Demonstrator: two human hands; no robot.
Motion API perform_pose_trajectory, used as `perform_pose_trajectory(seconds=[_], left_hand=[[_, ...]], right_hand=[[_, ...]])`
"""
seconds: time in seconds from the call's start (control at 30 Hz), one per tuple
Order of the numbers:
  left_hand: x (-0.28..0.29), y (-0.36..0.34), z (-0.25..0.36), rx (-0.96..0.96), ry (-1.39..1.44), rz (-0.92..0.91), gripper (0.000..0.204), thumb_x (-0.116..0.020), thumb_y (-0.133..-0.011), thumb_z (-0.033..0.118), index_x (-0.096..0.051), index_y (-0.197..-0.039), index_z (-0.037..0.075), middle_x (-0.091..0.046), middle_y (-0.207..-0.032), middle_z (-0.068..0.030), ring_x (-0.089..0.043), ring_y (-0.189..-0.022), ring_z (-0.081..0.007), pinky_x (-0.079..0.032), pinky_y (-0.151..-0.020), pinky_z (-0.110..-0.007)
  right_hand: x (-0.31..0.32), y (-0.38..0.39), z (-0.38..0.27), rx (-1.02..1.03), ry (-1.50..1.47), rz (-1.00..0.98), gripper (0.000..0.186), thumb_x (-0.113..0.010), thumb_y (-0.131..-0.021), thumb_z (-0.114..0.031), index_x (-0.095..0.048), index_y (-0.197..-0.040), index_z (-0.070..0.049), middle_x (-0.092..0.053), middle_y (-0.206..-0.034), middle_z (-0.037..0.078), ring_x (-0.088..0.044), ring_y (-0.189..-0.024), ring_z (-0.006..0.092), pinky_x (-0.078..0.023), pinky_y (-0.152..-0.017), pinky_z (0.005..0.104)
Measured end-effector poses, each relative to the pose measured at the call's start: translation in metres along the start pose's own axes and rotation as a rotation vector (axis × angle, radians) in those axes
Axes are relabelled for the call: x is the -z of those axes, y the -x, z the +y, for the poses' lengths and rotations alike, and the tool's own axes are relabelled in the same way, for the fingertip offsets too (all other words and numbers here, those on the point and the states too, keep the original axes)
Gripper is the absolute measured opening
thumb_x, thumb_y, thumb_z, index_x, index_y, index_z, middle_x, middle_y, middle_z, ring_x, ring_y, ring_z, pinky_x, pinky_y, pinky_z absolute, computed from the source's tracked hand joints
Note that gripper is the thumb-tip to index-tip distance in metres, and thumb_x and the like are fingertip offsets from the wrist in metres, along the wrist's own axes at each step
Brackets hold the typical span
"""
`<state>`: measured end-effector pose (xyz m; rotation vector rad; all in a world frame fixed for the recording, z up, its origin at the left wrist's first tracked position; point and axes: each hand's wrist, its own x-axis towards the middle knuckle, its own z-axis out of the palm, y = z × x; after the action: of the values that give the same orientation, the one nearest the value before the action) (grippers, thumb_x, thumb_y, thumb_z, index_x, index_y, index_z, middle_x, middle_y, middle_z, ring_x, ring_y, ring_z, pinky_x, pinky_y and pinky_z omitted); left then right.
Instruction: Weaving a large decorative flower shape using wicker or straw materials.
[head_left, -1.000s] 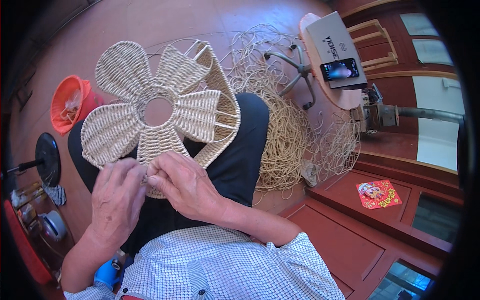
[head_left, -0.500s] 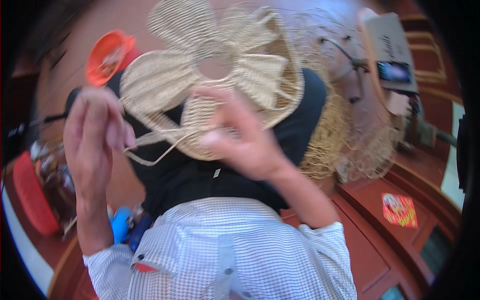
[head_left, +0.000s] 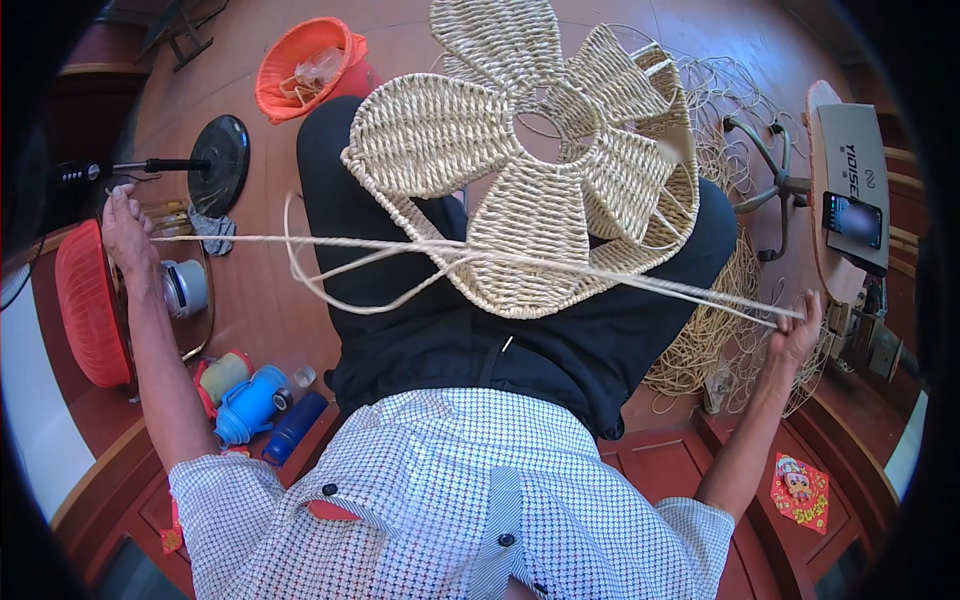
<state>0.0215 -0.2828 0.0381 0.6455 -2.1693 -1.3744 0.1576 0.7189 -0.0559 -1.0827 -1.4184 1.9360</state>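
Observation:
A woven straw piece shaped like a flower, with broad petals round an open centre [head_left: 430, 140], rests on my lap inside a rounded woven frame. Pale cord [head_left: 340, 242] stretches taut across its near petal, and a slack loop of it hangs at the left. Far out to the left, my left hand [head_left: 128, 235] is closed on one end of the cord. My right hand [head_left: 795, 332], out to the right, pinches two strands of the same cord.
Loose cord [head_left: 715, 340] lies heaped on the floor at right, beside a metal chair base [head_left: 780, 185]. A phone [head_left: 852, 220] leans on a cardboard box at far right. Leftward are an orange bin [head_left: 350, 85], a red plastic basket [head_left: 88, 300] and a blue jug [head_left: 255, 405].
My hands have moved far apart, left and right, from close by the woven piece. The cord between them has gone from slack to taut.

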Motion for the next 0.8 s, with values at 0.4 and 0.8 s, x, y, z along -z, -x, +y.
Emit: perform_pose_trajectory(seconds=[0.4, 0.8], left_hand=[[0.167, -0.087, -0.097, -0.007, -0.895, 0.546, 0.048, -0.054, -0.111, 0.046, -0.085, -0.121, 0.011, -0.083, -0.122, -0.0179, -0.077, -0.115, -0.0333, -0.055, -0.102, -0.048], [-0.033, 0.005, -0.045, -0.375, -0.445, -0.277, 0.023, -0.064, -0.114, 0.018, -0.078, -0.124, 0.004, -0.077, -0.124, -0.0064, -0.070, -0.114, -0.0182, -0.053, -0.107, -0.035]], right_hand=[[0.349, -0.060, -0.126, 0.216, 0.252, 0.844, 0.036, -0.072, -0.104, -0.041, -0.075, -0.126, -0.014, -0.074, -0.122, 0.003, -0.067, -0.090, 0.0212, -0.052, -0.072, 0.0399], [0.314, -0.026, -0.061, 0.553, 1.257, 0.243, 0.040, -0.074, -0.111, -0.026, -0.073, -0.137, 0.005, -0.075, -0.137, 0.015, -0.069, -0.126, 0.0226, -0.052, -0.113, 0.0368]])
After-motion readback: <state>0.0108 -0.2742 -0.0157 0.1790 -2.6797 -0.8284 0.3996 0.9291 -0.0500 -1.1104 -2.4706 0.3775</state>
